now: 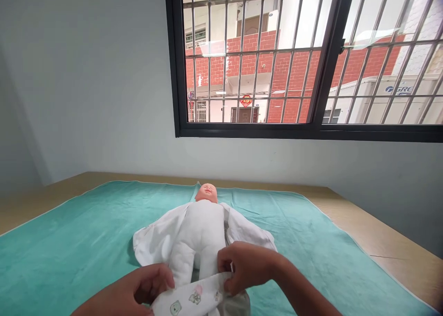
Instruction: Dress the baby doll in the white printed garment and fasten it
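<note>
A baby doll (203, 228) in a white body lies on its back on a teal blanket (76, 242), head toward the window. An open white garment (155, 240) spreads under it on both sides. My left hand (138, 290) and my right hand (247, 265) are both closed on a white printed cloth (194, 300) with small animal pictures, held at the doll's feet. The doll's lower legs are partly hidden behind the cloth and my hands.
The blanket covers a wooden platform (363, 228) whose bare edge shows at the right and back. A pale wall rises behind, with a black-framed barred window (311, 57) above it. Brick buildings show outside.
</note>
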Available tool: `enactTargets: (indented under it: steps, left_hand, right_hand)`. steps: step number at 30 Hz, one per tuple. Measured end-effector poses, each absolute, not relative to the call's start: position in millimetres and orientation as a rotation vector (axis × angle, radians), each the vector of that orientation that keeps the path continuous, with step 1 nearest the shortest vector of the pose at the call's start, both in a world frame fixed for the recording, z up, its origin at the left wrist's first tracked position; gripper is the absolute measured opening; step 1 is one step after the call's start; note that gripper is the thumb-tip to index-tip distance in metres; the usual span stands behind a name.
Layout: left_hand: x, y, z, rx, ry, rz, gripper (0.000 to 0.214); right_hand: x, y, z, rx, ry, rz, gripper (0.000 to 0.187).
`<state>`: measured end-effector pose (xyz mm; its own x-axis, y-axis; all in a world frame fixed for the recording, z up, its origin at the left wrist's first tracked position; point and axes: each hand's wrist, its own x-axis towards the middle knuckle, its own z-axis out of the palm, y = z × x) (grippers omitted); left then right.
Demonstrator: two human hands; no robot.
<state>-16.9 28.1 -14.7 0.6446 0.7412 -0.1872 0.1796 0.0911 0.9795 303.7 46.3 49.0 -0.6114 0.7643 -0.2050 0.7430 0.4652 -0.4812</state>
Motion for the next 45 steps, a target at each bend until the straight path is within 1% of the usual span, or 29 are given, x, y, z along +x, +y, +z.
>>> enactTargets:
  steps: [3,6,8,10,13,15,17,20,24,26,29,31,34,38,41,44,45]
  left_hand:
    - [-7.8,32.6,-28.1,1.569,0.993,0.606,0.035]
    - [10.9,30.5,-37.1,1.66,1.191,0.78,0.026]
    - [21.5,27.7,-41.7,1.731,1.277,0.911,0.028]
    - [27.6,26.3,-46.8,1.838,1.296,1.001,0.029]
    - [29.6,29.9,-57.5,2.03,1.272,1.12,0.021]
    - [28.4,35.6,-65.9,2.115,1.283,1.206,0.025]
    - [26.0,41.4,-72.7,2.133,1.305,1.241,0.034]
    - [20.8,44.7,-74.5,2.115,1.238,1.179,0.038]
    - [15.9,37.2,-64.5,2.059,1.151,1.009,0.044]
    - [16.8,34.9,-62.3,2.043,1.177,1.026,0.05]
    - [20.5,40.0,-67.8,2.03,1.199,1.092,0.052]
    - [23.1,47.2,-74.4,2.014,1.199,1.109,0.048]
    - [27.5,56.5,-80.1,2.016,1.214,1.171,0.04]
    - [39.6,61.6,-66.4,1.999,1.295,1.277,0.026]
    - [53.2,65.5,-41.5,1.949,1.404,1.238,0.022]
    - [64.4,73.3,-24.5,1.852,1.426,1.171,0.021]
    - [67.0,75.9,-23.8,1.804,1.418,1.185,0.021]
  right_hand:
    - [299.0,41.1,34.9,-1.45,-2.584,0.616,0.023]
    - [293.4,31.6,18.0,-1.565,-2.393,0.432,0.024]
    - [292.5,26.6,4.4,-1.584,-2.252,0.345,0.031]
    - [294.9,25.0,-11.8,-1.501,-2.144,0.322,0.047]
    - [301.6,29.8,-39.2,-1.263,-2.023,0.479,0.072]
    - [305.0,35.5,-55.9,-1.146,-1.917,0.662,0.085]
    - [306.2,40.4,-68.1,-1.077,-1.811,0.841,0.093]
    - [305.7,43.1,-77.0,-1.023,-1.74,0.98,0.096]
    - [304.0,40.9,-77.5,-1.021,-1.73,0.938,0.093]
    - [301.9,39.3,-73.7,-1.018,-1.688,0.953,0.092]
    - [297.1,37.8,-65.1,-0.981,-1.532,1.169,0.094]
    - [294.1,38.0,-61.3,-0.941,-1.421,1.318,0.097]
    - [291.7,41.1,-62.3,-0.928,-1.367,1.347,0.094]
    - [293.5,52.1,-63.3,-1.02,-1.426,1.154,0.078]
    - [297.3,66.9,-51.6,-1.186,-1.502,0.971,0.058]
    - [300.5,84.8,-38.5,-1.232,-1.527,0.811,0.03]
    - [300.9,90.4,-36.9,-1.215,-1.508,0.785,0.023]
